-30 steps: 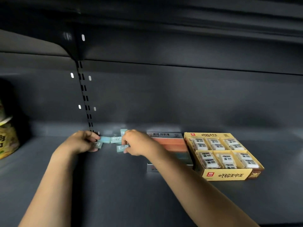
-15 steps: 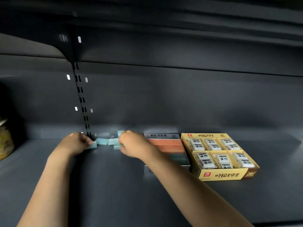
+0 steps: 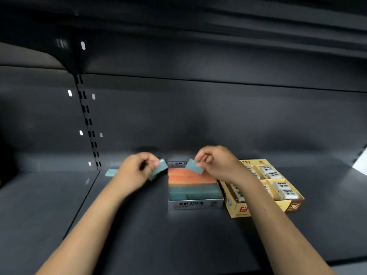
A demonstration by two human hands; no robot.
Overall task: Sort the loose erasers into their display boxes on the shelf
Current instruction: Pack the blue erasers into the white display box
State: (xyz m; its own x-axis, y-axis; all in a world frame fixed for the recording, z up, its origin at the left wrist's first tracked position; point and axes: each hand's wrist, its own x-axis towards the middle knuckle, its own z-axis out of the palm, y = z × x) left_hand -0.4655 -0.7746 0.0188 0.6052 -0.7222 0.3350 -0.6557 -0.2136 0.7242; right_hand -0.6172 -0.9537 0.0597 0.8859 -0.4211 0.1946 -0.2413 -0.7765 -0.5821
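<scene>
Teal eraser (image 3: 195,166) in right grip (image 3: 215,163) above grey box (image 3: 195,203); left grip (image 3: 137,168) around teal erasers (image 3: 159,169).

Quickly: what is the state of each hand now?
Left hand: closed, holding teal erasers.
Right hand: closed, pinching one teal eraser above the grey box.

Left hand (image 3: 137,171) gripped teal erasers (image 3: 159,169); right hand (image 3: 216,163) pinched one teal eraser (image 3: 194,166) above grey display box (image 3: 195,203). Yellow box (image 3: 264,187) alongside. One loose eraser (image 3: 111,172) on shelf (image 3: 158,235).
</scene>
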